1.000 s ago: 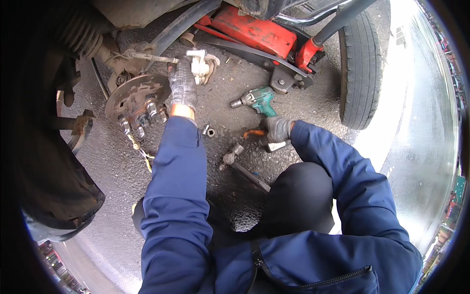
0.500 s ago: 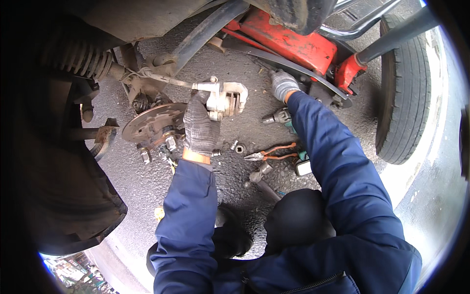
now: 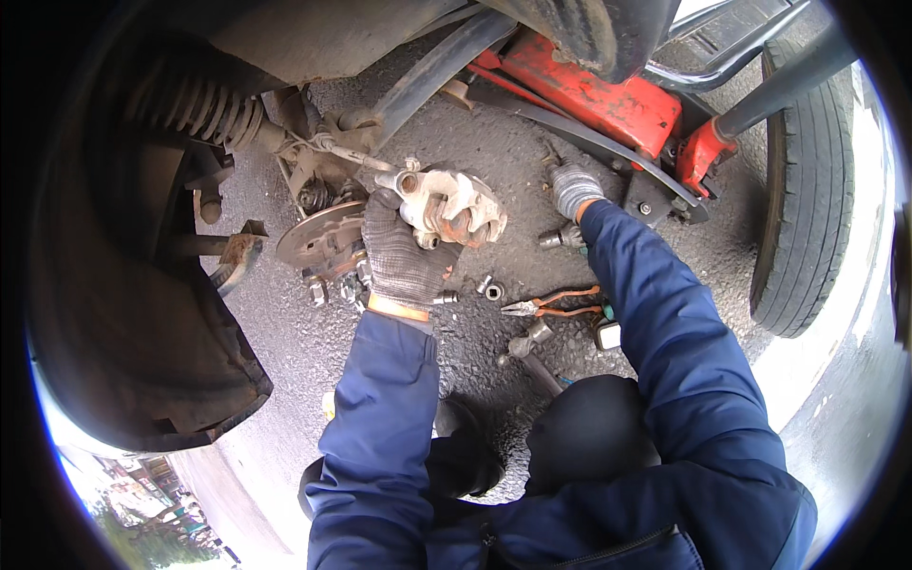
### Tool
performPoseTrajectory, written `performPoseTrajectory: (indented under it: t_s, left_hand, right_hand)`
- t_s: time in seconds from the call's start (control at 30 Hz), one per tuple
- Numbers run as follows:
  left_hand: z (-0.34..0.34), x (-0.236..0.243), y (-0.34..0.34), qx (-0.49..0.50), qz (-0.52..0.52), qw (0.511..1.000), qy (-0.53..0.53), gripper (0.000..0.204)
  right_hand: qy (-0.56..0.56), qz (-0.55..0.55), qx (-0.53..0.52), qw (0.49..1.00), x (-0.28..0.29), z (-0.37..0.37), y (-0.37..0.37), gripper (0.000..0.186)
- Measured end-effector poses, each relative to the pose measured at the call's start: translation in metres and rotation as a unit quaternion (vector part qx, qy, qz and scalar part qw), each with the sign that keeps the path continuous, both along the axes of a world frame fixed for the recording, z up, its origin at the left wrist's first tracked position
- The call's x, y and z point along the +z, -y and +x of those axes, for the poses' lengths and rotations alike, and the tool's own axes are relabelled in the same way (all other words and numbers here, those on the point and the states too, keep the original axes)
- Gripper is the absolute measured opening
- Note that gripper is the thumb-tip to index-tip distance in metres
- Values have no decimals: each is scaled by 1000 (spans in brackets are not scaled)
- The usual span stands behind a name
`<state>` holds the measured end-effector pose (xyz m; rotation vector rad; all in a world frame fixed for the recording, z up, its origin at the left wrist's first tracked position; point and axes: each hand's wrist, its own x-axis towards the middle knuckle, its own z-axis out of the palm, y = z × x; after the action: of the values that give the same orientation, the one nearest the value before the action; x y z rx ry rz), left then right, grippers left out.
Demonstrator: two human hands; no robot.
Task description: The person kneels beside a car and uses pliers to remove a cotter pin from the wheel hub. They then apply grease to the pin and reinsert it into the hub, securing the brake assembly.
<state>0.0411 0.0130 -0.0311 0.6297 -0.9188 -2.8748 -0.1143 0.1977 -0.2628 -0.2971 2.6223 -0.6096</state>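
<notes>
My gloved left hand point(image 3: 399, 256) is closed on a grimy brake caliper point(image 3: 461, 204) with a hose attached, beside the rusty brake disc point(image 3: 313, 237) and studs. My gloved right hand point(image 3: 574, 190) is at the ground near the red jack, fingers curled around a small dark item too hard to make out. Below it, an impact wrench point(image 3: 554, 237) shows its socket end, mostly hidden by my arm. Orange-handled pliers point(image 3: 537, 309), small metal sockets point(image 3: 492, 292) and a ball-peen hammer point(image 3: 525, 347) lie on the asphalt between my arms.
The red trolley jack point(image 3: 608, 95) stands at upper right, its handle rising past a removed tyre point(image 3: 803, 218). A coil spring point(image 3: 195, 106), suspension arms and a dark wheel-arch liner point(image 3: 114, 313) surround the upper and left side. My knee is at the bottom.
My right hand has left the pliers and reached up toward the jack. My left hand has turned the caliper over, showing its inner face. The camera view has shifted.
</notes>
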Motion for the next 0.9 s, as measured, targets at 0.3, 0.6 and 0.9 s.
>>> performPoseTrajectory:
  t_s: [0.3, 0.6, 0.9]
  left_hand:
    - [-2, -1, -4, -37, -33, 997, -56, 35]
    - [-31, -20, -13, -80, -167, 982, 24, 38]
    - [-18, -51, -14, 40, -406, 913, 5, 31]
  right_hand:
    - [19, -430, -52, 901, 98, 64, -57, 17]
    - [308, -596, -232, 705, 98, 239, -165, 23]
    - [314, -677, -362, 559, 82, 301, -195, 25]
